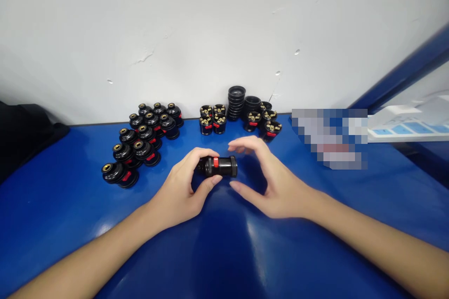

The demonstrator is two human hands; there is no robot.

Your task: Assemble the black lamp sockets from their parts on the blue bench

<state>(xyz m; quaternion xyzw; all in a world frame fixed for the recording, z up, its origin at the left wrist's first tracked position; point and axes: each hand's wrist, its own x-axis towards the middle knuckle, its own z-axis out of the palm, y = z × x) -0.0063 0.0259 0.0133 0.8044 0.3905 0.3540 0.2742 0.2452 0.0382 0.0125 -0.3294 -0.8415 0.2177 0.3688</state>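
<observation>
My left hand [187, 180] grips a black lamp holder [225, 167] with a red tab on its side, its fingers above and thumb below. The lamp holder lies sideways, its flanged end toward the right; its left end is partly hidden by the hand. My right hand [264, 177] is curved around that flanged end, thumb and fingers apart, with a gap between them and the rim.
Several similar lamp holders [147, 152] stand in rows at the left. Behind my hands are several socket bodies [213, 125] with brass contacts and a stack of black threaded rings [236, 105]. A white wall [196, 32] backs the blue table [168, 261]. A pixelated patch [333, 142] lies right.
</observation>
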